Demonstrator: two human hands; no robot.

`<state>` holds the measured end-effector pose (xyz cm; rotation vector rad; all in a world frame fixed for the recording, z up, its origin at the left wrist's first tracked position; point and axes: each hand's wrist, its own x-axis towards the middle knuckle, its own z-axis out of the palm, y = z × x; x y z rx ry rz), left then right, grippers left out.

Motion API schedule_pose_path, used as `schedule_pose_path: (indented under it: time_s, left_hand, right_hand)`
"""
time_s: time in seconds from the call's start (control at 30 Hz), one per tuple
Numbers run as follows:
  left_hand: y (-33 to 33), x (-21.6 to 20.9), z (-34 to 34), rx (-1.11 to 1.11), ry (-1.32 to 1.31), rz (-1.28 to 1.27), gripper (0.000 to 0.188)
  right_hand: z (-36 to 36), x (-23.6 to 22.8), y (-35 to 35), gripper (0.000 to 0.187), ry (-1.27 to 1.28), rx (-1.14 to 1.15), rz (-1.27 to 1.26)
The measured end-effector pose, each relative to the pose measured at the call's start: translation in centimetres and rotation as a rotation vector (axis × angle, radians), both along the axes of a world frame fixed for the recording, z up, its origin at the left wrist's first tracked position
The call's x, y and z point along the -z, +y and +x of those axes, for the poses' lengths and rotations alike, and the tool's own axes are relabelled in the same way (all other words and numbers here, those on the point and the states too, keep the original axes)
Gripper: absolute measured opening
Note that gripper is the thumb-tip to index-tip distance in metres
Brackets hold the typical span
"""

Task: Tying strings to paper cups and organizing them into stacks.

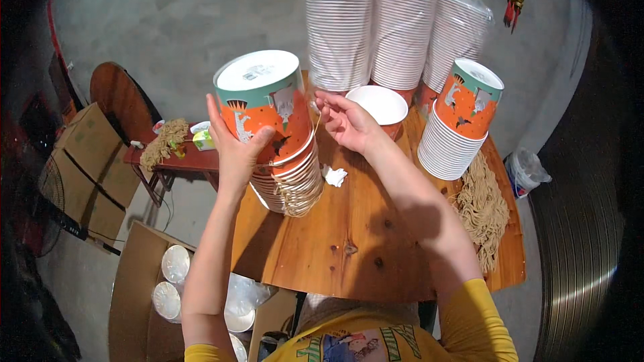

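An upside-down stack of paper buckets (268, 115), orange with a green band and cat pictures, stands at the table's left. My left hand (236, 139) is wrapped round its upper bucket, thumb across the front. Several loops of thin tan cord (298, 191) hang over the white rims lower on the stack. Beside its right side, my right hand (347, 122) has its fingers curled, and a thin strand of the cord runs up to the fingertips. Just behind that hand is an upright white-lined bucket (382, 104). A crumpled white tissue (334, 175) lies near the stack.
Tall plastic-wrapped bucket stacks (402, 33) line the back of the wooden table (335, 255). At right are another inverted stack (456, 137) and a bundle of tan cords (484, 208). An open carton (137, 295) with wrapped buckets sits at lower left; a fan (52, 191) stands beyond.
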<state>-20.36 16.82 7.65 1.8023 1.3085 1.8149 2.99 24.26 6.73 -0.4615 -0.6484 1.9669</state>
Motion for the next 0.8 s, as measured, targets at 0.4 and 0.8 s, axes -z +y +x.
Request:
schedule_pose_path:
  time_s: [0.4,0.8]
  left_hand:
    - [0.9,2.5,-1.1,0.122,-0.063,-0.003,0.117]
    - [-0.5,2.5,-1.1,-0.004,-0.009,-0.026,0.098]
  right_hand:
    - [1.0,3.9,-1.2,0.023,-0.125,-0.056,0.029]
    - [2.3,4.5,-4.1,0.026,-0.756,0.201,0.402]
